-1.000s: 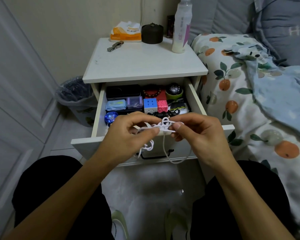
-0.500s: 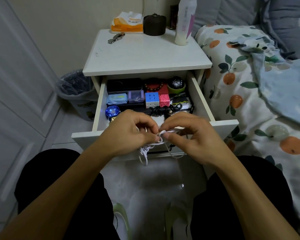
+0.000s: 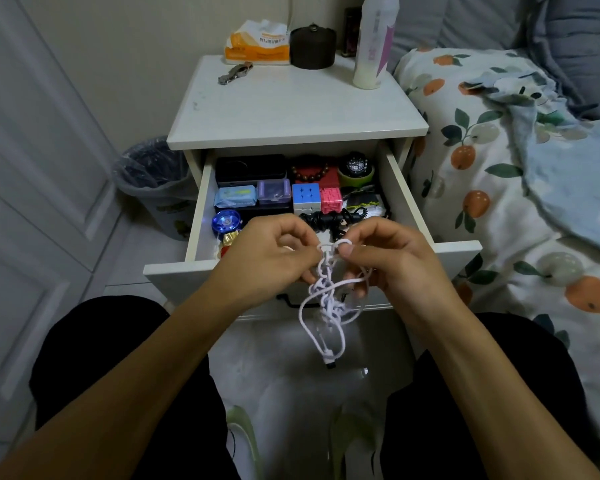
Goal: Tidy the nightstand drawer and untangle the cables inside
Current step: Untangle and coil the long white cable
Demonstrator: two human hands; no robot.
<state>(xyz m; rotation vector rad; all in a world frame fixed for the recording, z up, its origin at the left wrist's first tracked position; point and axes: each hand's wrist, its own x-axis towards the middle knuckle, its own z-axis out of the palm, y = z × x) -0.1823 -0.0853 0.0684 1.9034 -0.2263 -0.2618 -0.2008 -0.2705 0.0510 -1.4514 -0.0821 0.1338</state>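
Note:
A knotted white cable (image 3: 326,299) hangs in front of the open nightstand drawer (image 3: 201,202), its plug end dangling lowest. My left hand (image 3: 267,258) and my right hand (image 3: 385,261) both pinch the cable's top loops, fingertips almost touching, just above the drawer's front panel. Inside the drawer lie a black coiled cable (image 3: 329,220), a blue puzzle cube (image 3: 305,195), a pink cube (image 3: 330,199), a blue yo-yo (image 3: 226,221), a bead bracelet (image 3: 310,173) and a watch (image 3: 355,166).
The white nightstand top (image 3: 291,105) carries a tissue pack (image 3: 257,45), a dark round tin (image 3: 312,46), a tall bottle (image 3: 374,43) and a metal clip (image 3: 234,72). A lined bin (image 3: 153,178) stands left; a bed with fruit-print quilt (image 3: 499,202) lies right.
The white cable has come loose from a tight bunch and now hangs longer, its plug end dropped below the drawer front. Both hands stay together at its top.

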